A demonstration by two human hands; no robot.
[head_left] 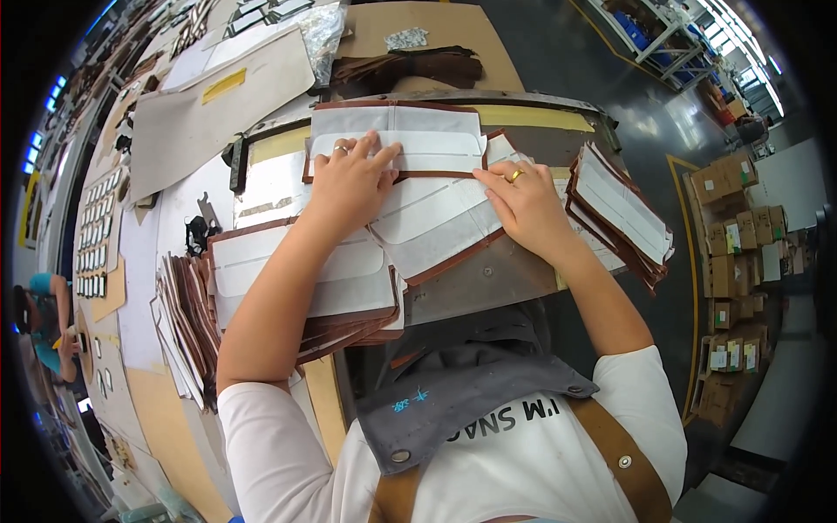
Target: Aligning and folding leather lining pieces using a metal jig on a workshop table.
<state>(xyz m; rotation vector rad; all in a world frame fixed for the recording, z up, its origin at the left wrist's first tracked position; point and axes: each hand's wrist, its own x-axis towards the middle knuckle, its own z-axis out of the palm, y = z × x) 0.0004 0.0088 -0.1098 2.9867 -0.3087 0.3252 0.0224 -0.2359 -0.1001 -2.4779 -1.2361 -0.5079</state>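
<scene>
A rectangular brown-edged panel with a grey lining and a white strip [436, 148], perhaps a wallet piece, lies on the work board. My left hand [353, 179] rests on its left half, fingers spread and pressing flat. At the panel's lower right corner is my right hand [532, 209]. Its fingertips touch the edge there, thumb a little apart from the index finger; a ring is on one finger. Beneath both hands, a second similar panel [436, 222] lies tilted. A stack of such panels [253, 261] sits under my left forearm, and another pile [623, 209] is at the right.
More brown-edged pieces [187, 322] stand at the left. A large grey sheet [218, 113] and dark brown strips [405, 70] lie farther back. Cardboard boxes [732, 253] are stacked on the floor at right. Another person [48, 318] works at the far left.
</scene>
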